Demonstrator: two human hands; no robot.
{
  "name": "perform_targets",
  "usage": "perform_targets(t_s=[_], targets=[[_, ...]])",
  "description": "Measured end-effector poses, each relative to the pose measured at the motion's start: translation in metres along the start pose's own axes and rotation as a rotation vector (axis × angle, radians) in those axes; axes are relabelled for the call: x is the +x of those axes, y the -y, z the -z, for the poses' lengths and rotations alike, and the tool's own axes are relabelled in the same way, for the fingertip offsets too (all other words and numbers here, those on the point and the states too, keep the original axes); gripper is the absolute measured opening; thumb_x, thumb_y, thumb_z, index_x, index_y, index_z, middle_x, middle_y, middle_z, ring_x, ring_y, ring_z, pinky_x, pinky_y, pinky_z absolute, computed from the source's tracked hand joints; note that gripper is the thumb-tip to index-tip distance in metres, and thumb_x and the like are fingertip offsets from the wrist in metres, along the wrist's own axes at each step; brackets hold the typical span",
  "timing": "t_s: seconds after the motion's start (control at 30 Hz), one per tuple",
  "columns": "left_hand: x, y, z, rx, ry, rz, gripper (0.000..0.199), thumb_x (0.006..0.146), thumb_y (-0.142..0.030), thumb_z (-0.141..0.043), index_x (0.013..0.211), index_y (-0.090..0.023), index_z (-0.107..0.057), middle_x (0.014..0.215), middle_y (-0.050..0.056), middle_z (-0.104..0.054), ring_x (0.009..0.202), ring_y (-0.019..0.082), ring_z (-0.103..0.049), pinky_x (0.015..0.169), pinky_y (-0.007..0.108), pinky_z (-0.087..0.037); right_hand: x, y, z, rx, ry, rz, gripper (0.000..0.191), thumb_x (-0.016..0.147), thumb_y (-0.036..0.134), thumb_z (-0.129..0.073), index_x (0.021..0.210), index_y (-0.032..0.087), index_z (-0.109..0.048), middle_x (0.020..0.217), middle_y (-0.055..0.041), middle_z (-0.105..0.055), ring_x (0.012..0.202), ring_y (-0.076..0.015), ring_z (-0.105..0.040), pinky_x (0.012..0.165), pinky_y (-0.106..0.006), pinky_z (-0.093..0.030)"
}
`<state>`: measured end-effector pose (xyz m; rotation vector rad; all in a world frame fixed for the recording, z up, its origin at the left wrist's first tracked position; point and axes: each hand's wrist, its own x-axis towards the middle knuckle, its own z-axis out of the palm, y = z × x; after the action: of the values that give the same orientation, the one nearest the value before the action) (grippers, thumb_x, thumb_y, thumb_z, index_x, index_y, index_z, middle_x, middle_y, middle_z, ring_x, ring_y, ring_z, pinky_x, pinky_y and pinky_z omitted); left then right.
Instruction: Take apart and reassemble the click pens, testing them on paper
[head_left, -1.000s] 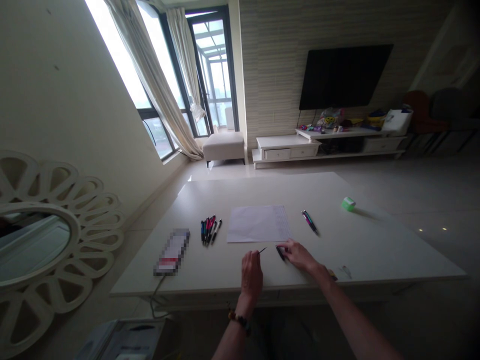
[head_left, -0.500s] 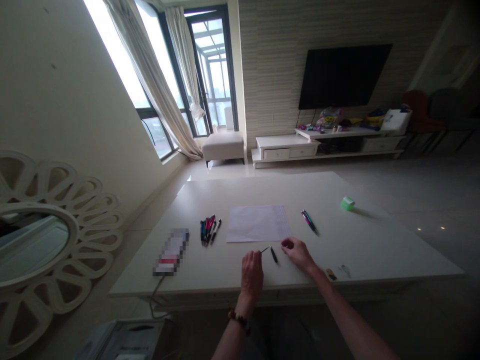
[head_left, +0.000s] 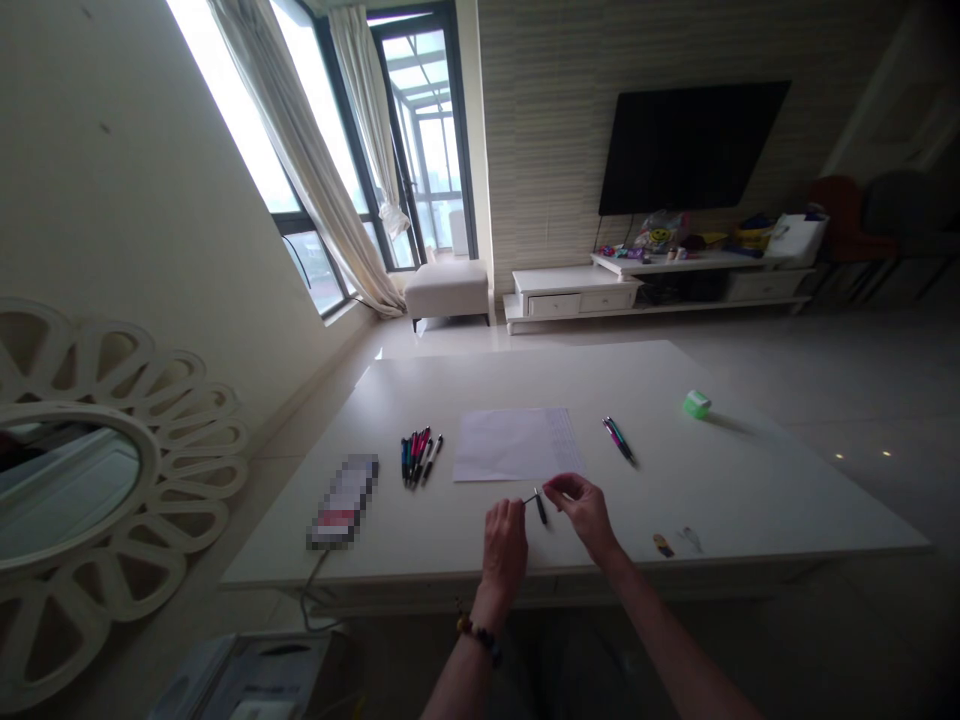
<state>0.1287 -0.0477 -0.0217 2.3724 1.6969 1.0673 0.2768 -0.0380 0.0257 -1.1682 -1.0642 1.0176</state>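
In the head view, a clear bag [head_left: 660, 235] with a yellow smiley stands on the cabinet [head_left: 551, 285]; its contents cannot be made out. The box [head_left: 241, 646] at lower left shows pale and dark shapes, too dim to name. A thin dark stick [head_left: 531, 498] points rightward and slightly up the view, long axis slanting across the gap between the hands. The left hand [head_left: 505, 548] is clamped on it, its free end jutting past the fingertips. A black pen [head_left: 541, 511] lies between the hands, silver end pointing away from the person. The right hand [head_left: 590, 512] has thumb and forefinger near the stick's tip; whether they pinch anything cannot be told.
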Motion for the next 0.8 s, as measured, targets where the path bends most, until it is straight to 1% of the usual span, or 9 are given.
perform_targets(t_s=[0.07, 0.2, 0.33, 0.5, 0.63, 0.8], targets=[[0.0001, 0.0001, -0.0002, 0.006, -0.005, -0.007, 0.017, 0.090, -0.017, -0.033, 0.087, -0.020, -0.050, 0.077, 0.003, -0.052, 0.073, 0.016, -0.048, 0.068, 0.029, -0.039, -0.0007, 0.0018, 0.0001, -0.009, 0.001, 0.009, 0.035, 0.061, 0.046, -0.072, 0.073, 0.015, -0.062, 0.070, -0.0064, -0.065, 0.063, -0.0164, -0.058, 0.050, -0.025, -0.045], [-0.0001, -0.0005, -0.0002, 0.049, -0.006, -0.012, 0.015, 0.089, -0.015, -0.035, 0.087, -0.020, -0.049, 0.077, 0.002, -0.053, 0.073, 0.016, -0.048, 0.069, 0.029, -0.039, -0.0011, 0.0031, 0.0014, -0.015, -0.038, 0.034, 0.038, 0.060, 0.048, -0.072, 0.073, 0.014, -0.063, 0.070, -0.0071, -0.066, 0.064, -0.0171, -0.059, 0.049, -0.025, -0.045], [-0.0003, -0.0017, 0.0011, 0.069, -0.006, -0.010, 0.015, 0.089, -0.014, -0.036, 0.086, -0.020, -0.049, 0.078, 0.002, -0.052, 0.073, 0.015, -0.049, 0.068, 0.028, -0.039, -0.0015, 0.0018, 0.0002, -0.023, -0.005, 0.035, 0.037, 0.058, 0.049, -0.074, 0.069, 0.015, -0.064, 0.065, -0.0052, -0.065, 0.059, -0.0161, -0.058, 0.048, -0.025, -0.045], [0.0002, -0.0018, 0.0015, 0.082, -0.007, -0.019, 0.015, 0.089, -0.015, -0.035, 0.085, -0.020, -0.048, 0.077, 0.002, -0.052, 0.072, 0.015, -0.048, 0.068, 0.028, -0.039, -0.0022, -0.0006, -0.0015, -0.010, -0.045, 0.054, 0.033, 0.061, 0.045, -0.073, 0.072, 0.016, -0.063, 0.067, -0.0052, -0.065, 0.061, -0.0158, -0.058, 0.049, -0.024, -0.045], [0.0000, -0.0017, 0.0011, 0.064, -0.001, -0.012, 0.015, 0.089, -0.014, -0.035, 0.085, -0.020, -0.048, 0.077, 0.002, -0.052, 0.073, 0.015, -0.048, 0.068, 0.028, -0.039, -0.0019, -0.0012, -0.0010, -0.008, -0.050, 0.062, 0.033, 0.061, 0.045, -0.072, 0.073, 0.015, -0.063, 0.069, -0.0061, -0.066, 0.061, -0.0159, -0.058, 0.048, -0.025, -0.045], [-0.0005, -0.0017, 0.0012, 0.052, -0.007, -0.017, 0.015, 0.088, -0.013, -0.036, 0.088, -0.020, -0.049, 0.078, 0.002, -0.052, 0.074, 0.015, -0.048, 0.069, 0.028, -0.039, -0.0029, -0.0037, -0.0060, -0.047, -0.002, 0.064, 0.037, 0.061, 0.050, -0.071, 0.072, 0.015, -0.063, 0.068, -0.0065, -0.066, 0.062, -0.0174, -0.060, 0.050, -0.026, -0.048]])
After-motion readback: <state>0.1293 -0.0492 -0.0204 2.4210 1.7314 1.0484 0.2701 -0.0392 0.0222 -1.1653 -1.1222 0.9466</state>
